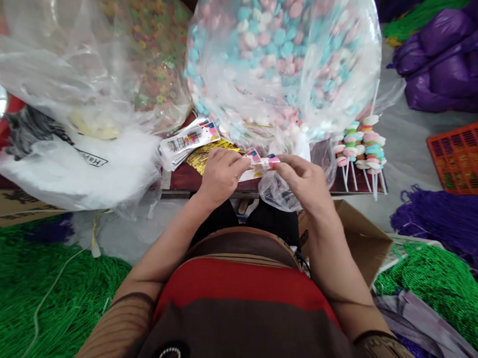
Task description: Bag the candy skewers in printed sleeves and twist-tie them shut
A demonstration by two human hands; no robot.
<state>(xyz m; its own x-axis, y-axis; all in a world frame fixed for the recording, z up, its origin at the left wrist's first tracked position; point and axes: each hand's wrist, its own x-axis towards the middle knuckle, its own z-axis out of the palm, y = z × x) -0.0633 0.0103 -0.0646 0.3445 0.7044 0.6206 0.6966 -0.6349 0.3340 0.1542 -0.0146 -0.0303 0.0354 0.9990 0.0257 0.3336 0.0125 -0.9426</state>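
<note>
Between my two hands, over the table's front edge, is a small printed plastic packet (264, 162) with pink and blue on it. My left hand (223, 174) pinches its left side, fingers closed. My right hand (304, 179) grips its right side between thumb and fingers. A crumpled clear plastic bag (277, 190) hangs just below the right hand. To the left of my left hand lie a stack of printed packets (188, 141) and a bundle of gold ties (206, 154). Candy skewers (372, 144) on white sticks lie at the table's right end.
A large clear bag of pink, blue and white candies (280, 45) fills the back of the table. Left of it stands a bag of colourful rings (158, 56). A white plastic bag (84, 170) overhangs the front left. An open cardboard box (356, 237) stands below right.
</note>
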